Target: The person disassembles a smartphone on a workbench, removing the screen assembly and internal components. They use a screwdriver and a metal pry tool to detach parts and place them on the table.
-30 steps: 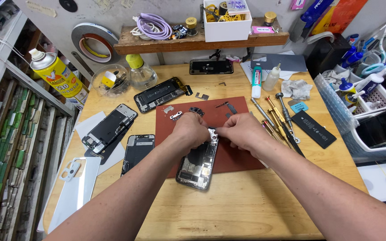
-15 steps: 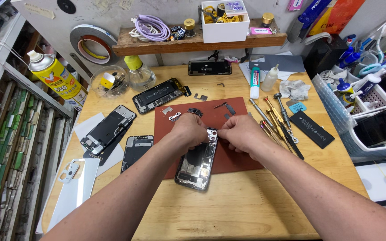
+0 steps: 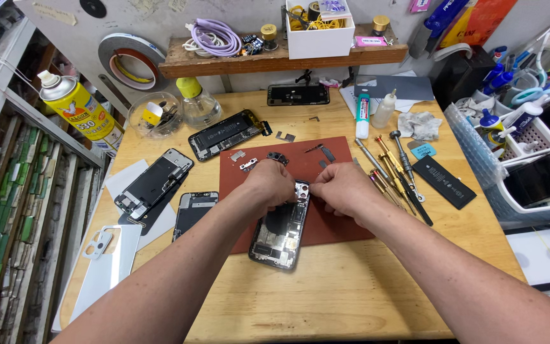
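An opened black phone body (image 3: pixel 280 234) lies tilted on a red-brown work mat (image 3: pixel 342 226) in the middle of the wooden bench. My left hand (image 3: pixel 267 185) grips the phone's upper left edge, fingers curled over it. My right hand (image 3: pixel 338 190) pinches at the phone's top right corner, near the camera area; whether it holds a small part or tool is hidden by the fingers. Both hands nearly touch above the phone's top end. Small metal brackets (image 3: pixel 243 159) lie on the mat just beyond my left hand.
Several screwdrivers (image 3: pixel 393 169) and a black battery (image 3: pixel 444 181) lie right of the mat. Other phone bodies (image 3: pixel 227 134), (image 3: pixel 153 183), (image 3: pixel 193 213) and a white back cover (image 3: pixel 106 261) lie left. A yellow spray can (image 3: pixel 81 108), glue bottles, a white basket (image 3: pixel 510 159) and a shelf stand around.
Both hands stay on the phone's top end with only slight finger shifts. The phone has not visibly moved.
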